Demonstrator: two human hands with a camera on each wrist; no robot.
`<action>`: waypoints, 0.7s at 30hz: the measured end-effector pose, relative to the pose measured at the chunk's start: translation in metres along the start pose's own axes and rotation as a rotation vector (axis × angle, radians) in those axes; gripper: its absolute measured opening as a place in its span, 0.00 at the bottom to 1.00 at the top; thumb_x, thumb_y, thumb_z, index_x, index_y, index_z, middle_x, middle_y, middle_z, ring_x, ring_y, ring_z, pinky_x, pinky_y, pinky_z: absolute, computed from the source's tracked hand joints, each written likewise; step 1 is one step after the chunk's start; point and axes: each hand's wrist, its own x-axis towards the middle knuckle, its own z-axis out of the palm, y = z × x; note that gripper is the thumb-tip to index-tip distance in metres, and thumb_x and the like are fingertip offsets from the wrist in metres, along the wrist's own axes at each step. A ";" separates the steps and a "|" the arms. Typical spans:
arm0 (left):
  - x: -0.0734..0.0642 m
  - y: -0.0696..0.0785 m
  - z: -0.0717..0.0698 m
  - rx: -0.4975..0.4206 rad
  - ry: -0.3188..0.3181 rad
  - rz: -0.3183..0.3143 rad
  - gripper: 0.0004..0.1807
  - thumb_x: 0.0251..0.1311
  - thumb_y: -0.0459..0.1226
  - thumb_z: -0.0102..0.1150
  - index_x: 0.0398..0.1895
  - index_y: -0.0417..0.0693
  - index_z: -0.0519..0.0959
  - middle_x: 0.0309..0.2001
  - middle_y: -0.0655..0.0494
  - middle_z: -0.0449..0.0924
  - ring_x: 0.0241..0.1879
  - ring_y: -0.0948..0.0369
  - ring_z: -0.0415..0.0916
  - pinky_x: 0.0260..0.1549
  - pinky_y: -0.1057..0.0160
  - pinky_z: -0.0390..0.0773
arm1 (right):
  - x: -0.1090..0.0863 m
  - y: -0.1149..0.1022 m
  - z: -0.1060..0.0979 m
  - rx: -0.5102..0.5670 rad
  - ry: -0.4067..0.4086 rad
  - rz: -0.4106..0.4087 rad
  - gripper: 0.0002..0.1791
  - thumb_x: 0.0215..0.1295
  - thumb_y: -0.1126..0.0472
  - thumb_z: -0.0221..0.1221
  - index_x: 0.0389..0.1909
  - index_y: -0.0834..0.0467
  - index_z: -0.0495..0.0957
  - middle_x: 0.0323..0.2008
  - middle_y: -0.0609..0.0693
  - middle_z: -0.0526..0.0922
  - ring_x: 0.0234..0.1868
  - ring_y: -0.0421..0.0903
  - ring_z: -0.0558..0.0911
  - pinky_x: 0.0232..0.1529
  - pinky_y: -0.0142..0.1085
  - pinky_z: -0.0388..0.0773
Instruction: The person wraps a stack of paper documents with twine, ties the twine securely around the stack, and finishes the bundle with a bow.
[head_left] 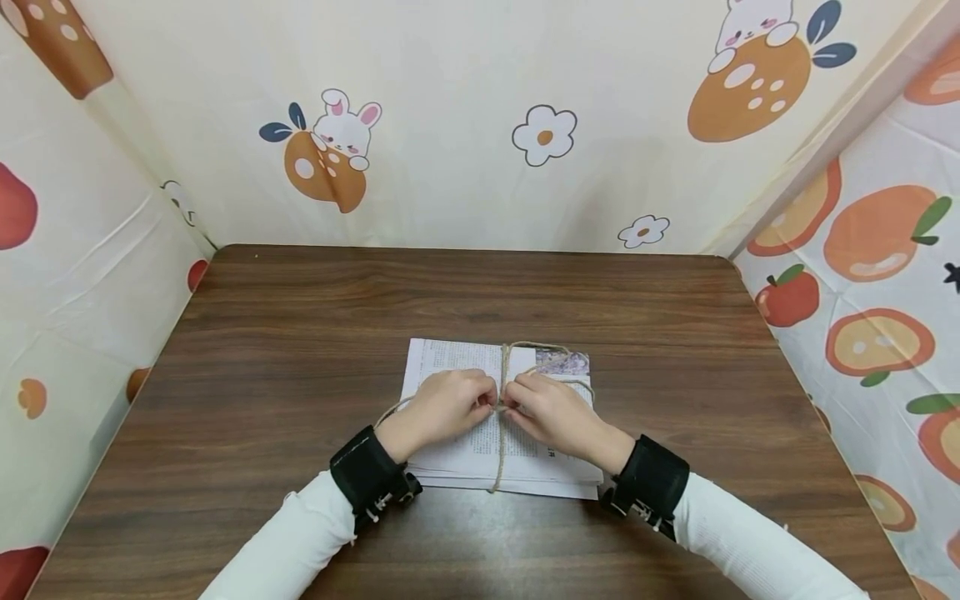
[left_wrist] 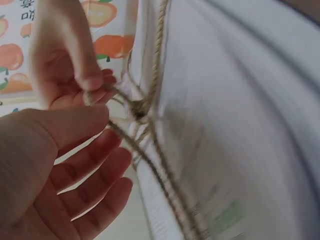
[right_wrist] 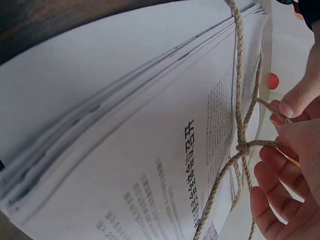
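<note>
A stack of printed papers (head_left: 457,460) lies on the table, bound lengthwise and across with brown twine (head_left: 501,458). My left hand (head_left: 452,406) and right hand (head_left: 553,417) meet above its middle. In the left wrist view, thumb and forefinger of the left hand (left_wrist: 65,150) pinch a strand beside a knot (left_wrist: 140,107). The right hand (right_wrist: 292,187), in its own wrist view, pinches another strand that leads from the crossing (right_wrist: 243,148). Loose twine loops over the stack's far right part, near a purplish picture (head_left: 577,364).
The brown wooden table (head_left: 285,375) extends around the stack. Behind it stands a cream wall covering (head_left: 450,167) with printed rabbits and flowers. Fruit-patterned sheets hang at the left (head_left: 97,275) and right (head_left: 885,433). Black bands with small cameras circle both wrists.
</note>
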 end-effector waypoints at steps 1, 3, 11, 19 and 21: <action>0.001 -0.001 -0.002 -0.004 -0.019 0.011 0.05 0.49 0.34 0.61 0.25 0.55 0.76 0.26 0.65 0.74 0.22 0.70 0.68 0.21 0.70 0.67 | 0.000 0.000 0.000 -0.001 -0.004 0.003 0.08 0.54 0.62 0.63 0.27 0.52 0.72 0.27 0.42 0.72 0.28 0.37 0.71 0.27 0.29 0.69; 0.004 -0.002 -0.008 -0.008 -0.054 0.032 0.04 0.50 0.34 0.61 0.26 0.54 0.77 0.27 0.63 0.75 0.22 0.69 0.68 0.21 0.70 0.67 | -0.001 0.000 0.000 -0.005 -0.008 0.008 0.09 0.54 0.63 0.63 0.27 0.52 0.71 0.27 0.41 0.72 0.28 0.37 0.71 0.26 0.29 0.68; 0.029 -0.007 -0.025 0.056 -0.122 -0.001 0.02 0.55 0.36 0.59 0.31 0.52 0.79 0.31 0.60 0.78 0.23 0.67 0.70 0.20 0.70 0.68 | -0.004 0.001 0.002 -0.030 -0.008 0.007 0.10 0.53 0.62 0.64 0.27 0.52 0.71 0.26 0.41 0.71 0.27 0.37 0.71 0.25 0.29 0.68; 0.067 -0.012 -0.022 0.096 -0.118 -0.097 0.03 0.58 0.36 0.56 0.30 0.51 0.80 0.30 0.59 0.78 0.25 0.65 0.70 0.22 0.67 0.70 | -0.005 0.000 0.003 -0.021 0.007 0.000 0.11 0.52 0.62 0.65 0.27 0.52 0.70 0.26 0.41 0.71 0.27 0.37 0.70 0.26 0.29 0.69; 0.074 -0.014 -0.018 0.103 -0.125 -0.136 0.04 0.58 0.37 0.56 0.29 0.51 0.80 0.30 0.59 0.78 0.25 0.64 0.71 0.22 0.66 0.71 | -0.005 -0.001 0.004 -0.020 0.012 -0.005 0.10 0.52 0.62 0.65 0.27 0.52 0.70 0.26 0.41 0.71 0.27 0.37 0.70 0.26 0.29 0.69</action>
